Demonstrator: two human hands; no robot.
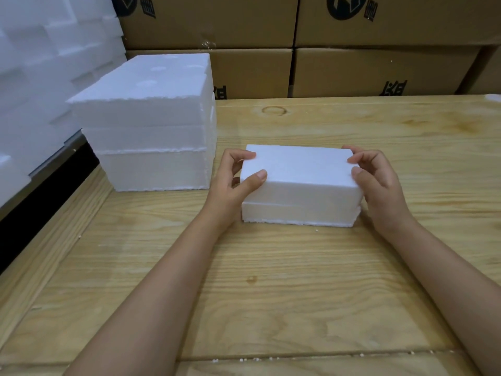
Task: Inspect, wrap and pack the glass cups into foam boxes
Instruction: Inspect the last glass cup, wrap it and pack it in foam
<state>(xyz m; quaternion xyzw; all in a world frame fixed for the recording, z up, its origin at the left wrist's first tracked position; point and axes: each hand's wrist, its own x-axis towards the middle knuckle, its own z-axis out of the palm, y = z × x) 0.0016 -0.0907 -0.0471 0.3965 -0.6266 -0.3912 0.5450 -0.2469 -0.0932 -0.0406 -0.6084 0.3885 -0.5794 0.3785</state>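
**Forearms in frame, both hands on the closed foam box**

Left forearm and right forearm enter from the near edge and converge toward mid-table.

Grip: my feed shows the left hand holding the left end of the foam box, thumb on the near top edge, fingers curled over the far top corner. The right hand mirrors it on the right end. Both grips are narrow, with the fingertips on the foam.

Box: the lid is seated on the base, with the seam running low along the near face. The bottom edge is rough. The box sits flat on the wooden table, about centre. I cannot see the contents.

Outward:
- A stack of larger foam boxes, three layers, stands left of the left hand, near the small box but apart from it.
- At far left, a pile of foam pieces rises beyond the table's left edge.
- Brown cardboard cartons with black print stand in rows along the far edge of the table.
- A ring stain marks the wood on the far side of the box.
- White foam crumbs lie along a joint in the tabletop at the near edge.
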